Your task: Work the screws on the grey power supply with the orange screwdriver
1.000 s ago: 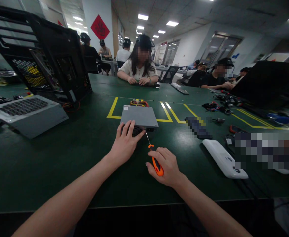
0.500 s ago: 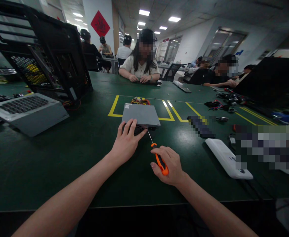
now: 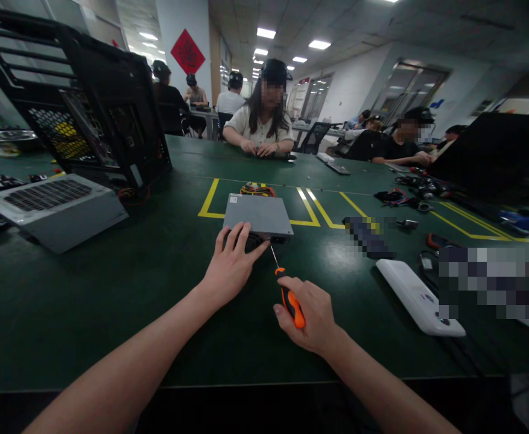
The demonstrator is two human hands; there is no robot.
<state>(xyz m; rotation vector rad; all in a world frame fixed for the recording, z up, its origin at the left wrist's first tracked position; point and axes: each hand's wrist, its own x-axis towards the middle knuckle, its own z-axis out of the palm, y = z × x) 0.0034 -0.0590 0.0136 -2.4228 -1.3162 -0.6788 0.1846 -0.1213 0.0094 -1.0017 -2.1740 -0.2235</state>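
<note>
Grey rectangular metal box point(image 3: 259, 213): left hand point(image 3: 228, 269) touching near edge, fingers spread.
Orange-and-black screwdriver point(image 3: 294, 308): gripped by right hand point(image 3: 315, 312).

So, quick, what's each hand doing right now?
Left hand: open, resting against the front edge of the grey metal box.
Right hand: closed, holding the orange-and-black screwdriver.

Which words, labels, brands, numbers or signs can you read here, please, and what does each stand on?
None can be read with certainty.
Red diamond sign on the pillar: dark character, too blurred.
White label on the grey metal box: too small.
Dark mark on the white device: too small.
Blue wall mark: too blurred.
</note>
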